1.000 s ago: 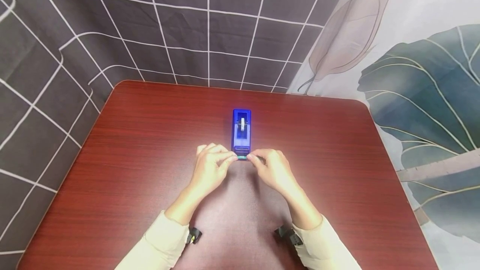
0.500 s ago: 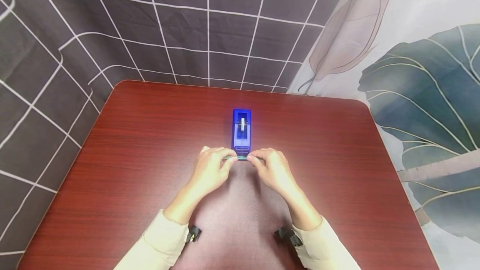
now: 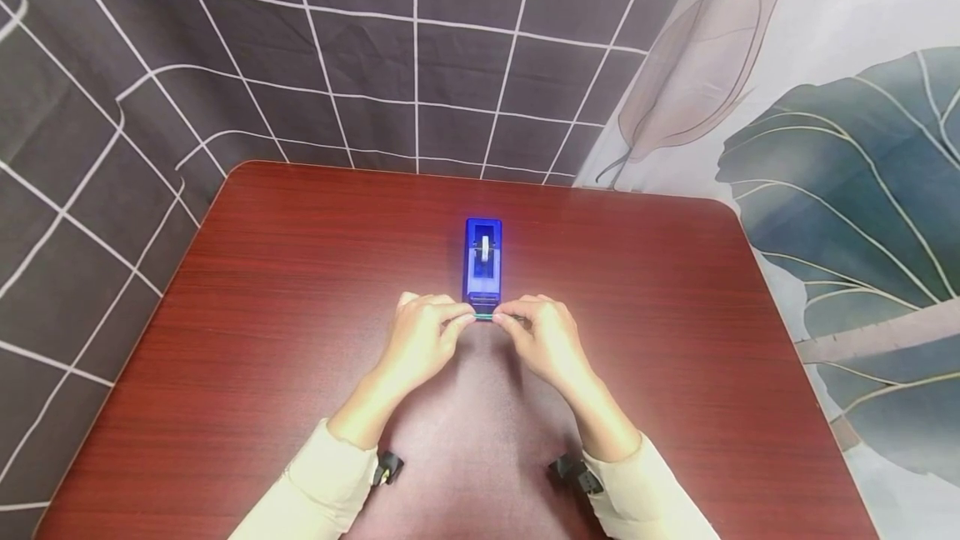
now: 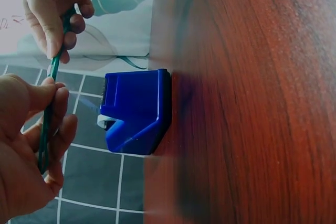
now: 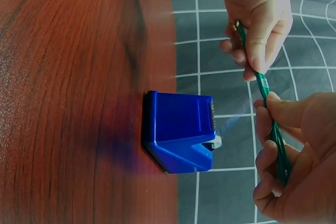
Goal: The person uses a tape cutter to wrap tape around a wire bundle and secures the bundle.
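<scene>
A thin green looped strand (image 3: 483, 317) is held level between both hands, just in front of the blue tape dispenser (image 3: 483, 265). My left hand (image 3: 423, 336) pinches its left part between thumb and fingers, while my right hand (image 3: 546, 336) pinches the right part. In the right wrist view, a shiny clear patch, which looks like tape, shows on the strand (image 5: 264, 83) between the two thumbs. The dispenser (image 4: 134, 111) stands apart from the fingers in the left wrist view, with a white tape roll in it. Fingers hide much of the strand.
The dispenser rests on a reddish-brown wooden table (image 3: 262, 273). A dark grey cloth with a white grid (image 3: 360, 57) hangs behind and to the left. On the right is a white curtain (image 3: 862, 7) with large leaf prints.
The left fingers have shifted slightly and drawn closer together around the strand. The visible strand between the hands looks thinner, as if turned a little. The dispenser has not moved.
</scene>
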`<action>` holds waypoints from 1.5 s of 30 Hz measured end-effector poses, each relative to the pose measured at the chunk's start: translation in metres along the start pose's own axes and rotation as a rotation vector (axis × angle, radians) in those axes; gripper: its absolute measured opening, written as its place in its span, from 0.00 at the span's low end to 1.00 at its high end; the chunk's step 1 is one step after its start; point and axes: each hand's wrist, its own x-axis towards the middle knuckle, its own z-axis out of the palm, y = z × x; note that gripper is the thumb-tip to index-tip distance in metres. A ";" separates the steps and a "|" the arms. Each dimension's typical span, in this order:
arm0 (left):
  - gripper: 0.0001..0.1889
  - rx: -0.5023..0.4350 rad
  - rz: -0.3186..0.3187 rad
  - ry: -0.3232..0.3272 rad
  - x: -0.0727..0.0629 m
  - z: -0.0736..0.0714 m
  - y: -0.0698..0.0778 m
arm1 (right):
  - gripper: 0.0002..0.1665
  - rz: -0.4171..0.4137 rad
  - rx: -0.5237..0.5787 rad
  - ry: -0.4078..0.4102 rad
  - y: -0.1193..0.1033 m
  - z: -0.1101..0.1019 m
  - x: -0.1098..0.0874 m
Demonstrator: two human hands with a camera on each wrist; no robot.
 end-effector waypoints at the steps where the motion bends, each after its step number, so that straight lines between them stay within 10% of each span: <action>1: 0.02 0.004 -0.004 0.004 0.000 0.000 0.000 | 0.03 0.003 0.000 0.002 0.000 0.000 0.000; 23: 0.04 -0.009 -0.050 -0.015 -0.001 -0.001 0.001 | 0.11 0.160 -0.024 -0.147 -0.003 -0.006 0.007; 45: 0.07 -0.093 -0.195 -0.026 0.004 -0.002 0.001 | 0.05 0.072 -0.025 -0.026 -0.001 0.000 0.005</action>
